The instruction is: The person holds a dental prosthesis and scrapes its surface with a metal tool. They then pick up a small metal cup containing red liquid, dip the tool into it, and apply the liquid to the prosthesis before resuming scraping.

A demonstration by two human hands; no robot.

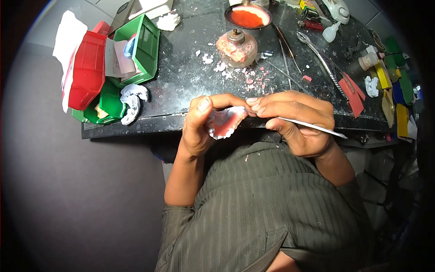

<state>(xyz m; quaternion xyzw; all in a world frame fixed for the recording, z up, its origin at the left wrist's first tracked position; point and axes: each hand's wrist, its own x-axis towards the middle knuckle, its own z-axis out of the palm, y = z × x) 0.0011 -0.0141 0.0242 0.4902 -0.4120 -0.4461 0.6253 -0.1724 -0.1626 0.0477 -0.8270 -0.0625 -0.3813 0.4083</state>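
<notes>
My left hand is closed around a denture with a pink wax-like base and a row of white teeth, held just off the front edge of the bench. Pinched in my right hand is a slim metal carving tool, its flat pale end pointing down to the right. The tool's other end reaches the denture's right rim, close to my fingertips; whether it touches cannot be made out. Pink and white scraps lie on the bench beyond my hands.
A glass spirit lamp stands behind my hands, before a bowl of orange-red wax. Green bins, a red bin and a white plaster model sit left. Metal tools and a pink wax sheet lie right.
</notes>
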